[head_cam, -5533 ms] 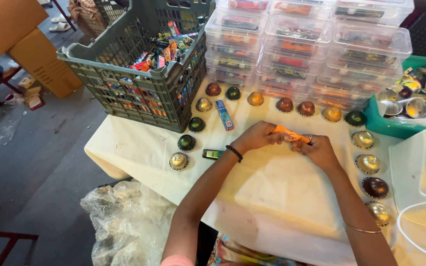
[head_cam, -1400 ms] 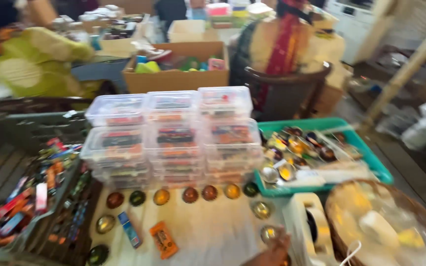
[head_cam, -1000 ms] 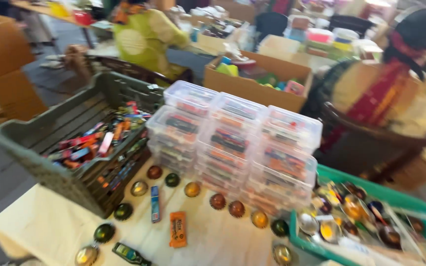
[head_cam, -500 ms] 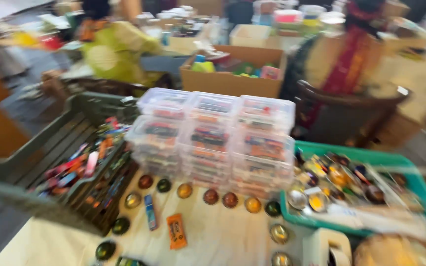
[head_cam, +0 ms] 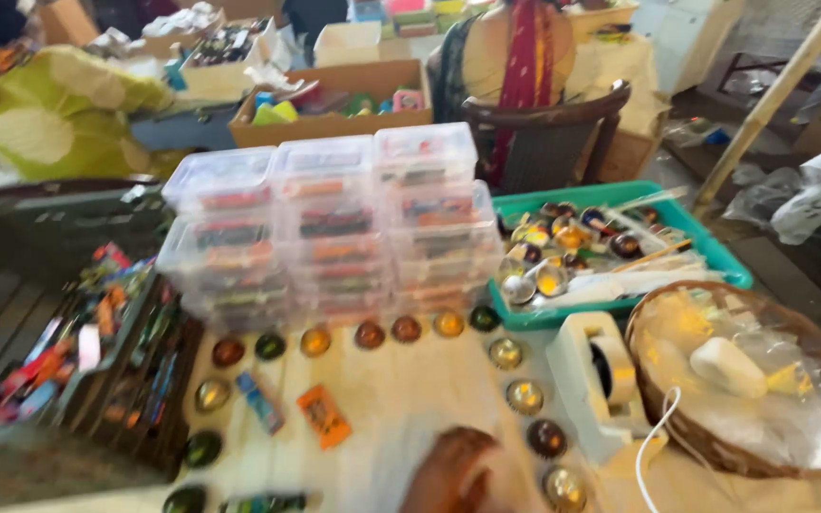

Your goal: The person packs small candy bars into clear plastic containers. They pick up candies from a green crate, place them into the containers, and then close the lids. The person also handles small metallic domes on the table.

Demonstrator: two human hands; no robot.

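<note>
On the cream-covered table (head_cam: 401,380), a flat orange packet (head_cam: 324,416) lies between a blue packet (head_cam: 260,401) on its left and a hand (head_cam: 463,470) at the near edge. The orange packet's long axis runs from far-left to near-right, slightly tilted. The picture is blurred: which hand it is, and whether it is open or closed, cannot be told.

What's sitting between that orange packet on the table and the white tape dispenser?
In the head view, between the orange packet and the white tape dispenser lies mostly bare cream tablecloth, then small round shiny cups just left of the dispenser.
</note>
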